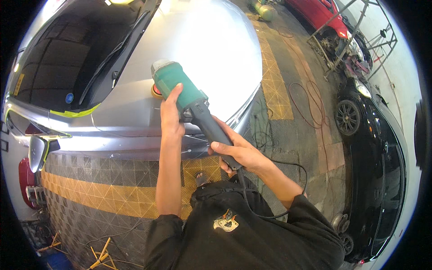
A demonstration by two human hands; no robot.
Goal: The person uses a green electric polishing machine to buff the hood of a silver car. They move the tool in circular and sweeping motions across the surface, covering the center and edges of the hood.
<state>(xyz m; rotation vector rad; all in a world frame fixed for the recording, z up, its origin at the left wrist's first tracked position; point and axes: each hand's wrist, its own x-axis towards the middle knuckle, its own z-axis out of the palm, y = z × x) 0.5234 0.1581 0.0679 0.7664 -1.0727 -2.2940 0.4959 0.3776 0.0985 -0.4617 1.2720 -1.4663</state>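
Observation:
A corded power polisher (189,96) with a green body and a dark rear handle lies slanted across the middle of the view. My left hand (172,118) grips its front end from below, the thumb along the green side. Around the rear handle wraps my right hand (238,150). Under the tool's head, the edge of a red and yellow round pad (156,91) shows over the silver car's hood (130,96); whether it touches the paint cannot be told. From the handle's end a black cord (245,189) loops beside my right forearm.
Yellow-green masking tape (76,112) edges the car's windshield (58,54). A black car (371,157) stands at the right, a red car (310,15) beyond it by a metal frame (335,54). Hoses (310,103) lie on the floor. A yellow stand (102,254) is at lower left.

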